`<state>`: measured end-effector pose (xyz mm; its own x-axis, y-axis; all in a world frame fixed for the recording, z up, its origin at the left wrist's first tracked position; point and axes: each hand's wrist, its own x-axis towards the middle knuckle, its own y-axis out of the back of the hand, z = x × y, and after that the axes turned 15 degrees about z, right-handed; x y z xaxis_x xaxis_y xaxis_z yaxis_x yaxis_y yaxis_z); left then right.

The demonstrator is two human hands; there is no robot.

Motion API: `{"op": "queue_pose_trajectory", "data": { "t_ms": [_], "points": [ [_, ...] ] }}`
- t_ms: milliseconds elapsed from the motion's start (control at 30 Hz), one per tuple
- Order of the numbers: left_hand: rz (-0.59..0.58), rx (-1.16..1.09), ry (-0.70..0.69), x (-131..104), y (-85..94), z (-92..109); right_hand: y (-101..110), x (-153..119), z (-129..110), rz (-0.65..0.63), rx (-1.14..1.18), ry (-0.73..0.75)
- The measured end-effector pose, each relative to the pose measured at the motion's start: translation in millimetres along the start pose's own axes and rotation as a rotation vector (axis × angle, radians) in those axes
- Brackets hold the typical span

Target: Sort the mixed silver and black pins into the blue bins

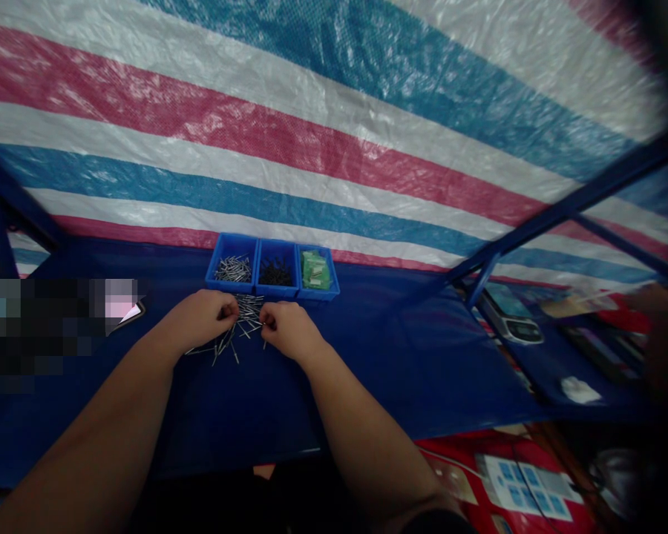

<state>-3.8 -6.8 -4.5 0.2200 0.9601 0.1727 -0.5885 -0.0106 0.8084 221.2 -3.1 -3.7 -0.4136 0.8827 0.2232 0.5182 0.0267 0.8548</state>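
Note:
A loose pile of thin metal pins [249, 314] lies on the blue table [245, 415], in front of three blue bins. My left hand [208, 319] is at the pile's left side, fingers curled together; what they hold, if anything, is hidden. At the pile's right side is my right hand [286, 328], its thumb and fingers pinched on something too small to make out. The left bin [209, 273] holds similar metal pins [232, 268], the middle bin [277, 291] dark small parts [275, 273], and the right bin [334, 285] green packets [315, 270].
A phone [131, 315] lies on the left beside a blurred-out area. Blue frame bars [534, 211] rise at both ends. Beyond the right bars are a scale [515, 319], a white crumpled item [579, 390] and a red surface with printed sheets [526, 486]. Striped sheeting hangs behind.

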Motion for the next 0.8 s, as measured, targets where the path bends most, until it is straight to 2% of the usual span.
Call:
{"op": "queue_pose_trajectory", "data": {
  "t_ms": [133,233,367,633,700,800],
  "points": [
    [0.005,-0.059,0.005,1,3.8,3,1,0,0,0.027,0.025,-0.006],
    [0.071,-0.154,0.039,0,6.0,6,1,0,2,0.056,0.058,-0.012],
    [0.246,-0.314,0.099,0,5.2,6,0,0,5,0.076,0.082,-0.016],
    [0.646,-0.645,0.307,9,-2.3,-3,-4,0,8,0.104,0.128,-0.029],
    [0.698,-0.633,0.33,10,-5.1,-6,-4,0,9,0.109,0.133,-0.036],
    [0.711,-0.56,0.322,11,-8.2,-10,-5,1,10,0.119,0.144,-0.044]
  ]
}}
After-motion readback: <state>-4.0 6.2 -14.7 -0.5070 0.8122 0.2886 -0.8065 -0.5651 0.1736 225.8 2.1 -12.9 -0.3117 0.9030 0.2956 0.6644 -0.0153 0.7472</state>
